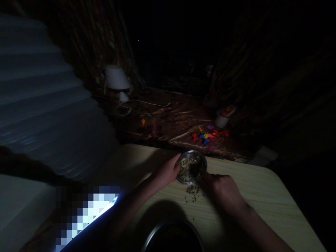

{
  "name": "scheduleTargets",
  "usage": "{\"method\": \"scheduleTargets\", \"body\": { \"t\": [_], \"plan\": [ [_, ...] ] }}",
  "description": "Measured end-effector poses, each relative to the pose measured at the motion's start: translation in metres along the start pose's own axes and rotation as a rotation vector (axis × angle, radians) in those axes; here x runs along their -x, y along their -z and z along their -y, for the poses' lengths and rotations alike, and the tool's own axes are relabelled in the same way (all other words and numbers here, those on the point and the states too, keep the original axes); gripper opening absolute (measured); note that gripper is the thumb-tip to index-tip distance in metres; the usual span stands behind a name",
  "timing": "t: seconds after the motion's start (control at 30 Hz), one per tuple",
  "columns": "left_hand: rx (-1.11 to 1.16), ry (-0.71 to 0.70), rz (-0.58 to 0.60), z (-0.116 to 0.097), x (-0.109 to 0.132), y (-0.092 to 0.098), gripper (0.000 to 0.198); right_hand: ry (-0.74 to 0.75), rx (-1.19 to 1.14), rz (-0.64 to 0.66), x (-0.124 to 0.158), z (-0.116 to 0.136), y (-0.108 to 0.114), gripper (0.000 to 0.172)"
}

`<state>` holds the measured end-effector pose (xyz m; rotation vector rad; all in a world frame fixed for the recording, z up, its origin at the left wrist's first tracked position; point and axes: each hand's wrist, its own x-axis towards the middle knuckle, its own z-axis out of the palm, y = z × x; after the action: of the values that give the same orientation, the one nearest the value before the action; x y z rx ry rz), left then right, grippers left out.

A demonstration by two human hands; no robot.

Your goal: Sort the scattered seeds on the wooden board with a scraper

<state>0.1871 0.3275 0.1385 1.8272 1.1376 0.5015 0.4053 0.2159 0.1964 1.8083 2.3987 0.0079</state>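
On the wooden table, near its far edge, a round metal bowl (192, 152) holds pale greenish seeds or grains (187, 169) with a dark patch at the right. My left hand (169, 171) grips the bowl's left rim, thumb on the edge. At its right rim is my right hand (223, 187), fingers curled in; shadow hides what they may hold. Small dark seeds (193, 190) lie scattered on the tabletop just below the bowl. Closer to me stands a larger dark pot with a shiny rim (154, 233); its inside is too dark to make out.
The light wooden table (262, 196) ends at a cloth-covered surface (168, 122) with a white lamp (117, 78), its cord, colourful small toys (207, 135) and a white cup (222, 120). A bright, pixelated screen (89, 213) glows at the lower left. The room is very dark.
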Motion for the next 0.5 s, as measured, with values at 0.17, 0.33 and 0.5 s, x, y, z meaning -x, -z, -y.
{"method": "scheduleTargets", "body": {
  "t": [0.17, 0.33, 0.5],
  "plan": [
    [-0.053, -0.032, -0.020, -0.0003, -0.0009, 0.0009, 0.046, 0.003, 0.010, -0.006, 0.0015, -0.0001, -0.0043, 0.022],
    [-0.058, -0.050, -0.030, -0.0003, 0.0001, 0.0018, 0.044, 0.022, -0.004, 0.004, 0.0032, 0.0009, -0.0031, 0.024],
    [-0.022, -0.030, -0.009, -0.0011, 0.0018, 0.0020, 0.046, 0.021, 0.010, -0.013, 0.0058, 0.0015, -0.0034, 0.028]
  ]
}}
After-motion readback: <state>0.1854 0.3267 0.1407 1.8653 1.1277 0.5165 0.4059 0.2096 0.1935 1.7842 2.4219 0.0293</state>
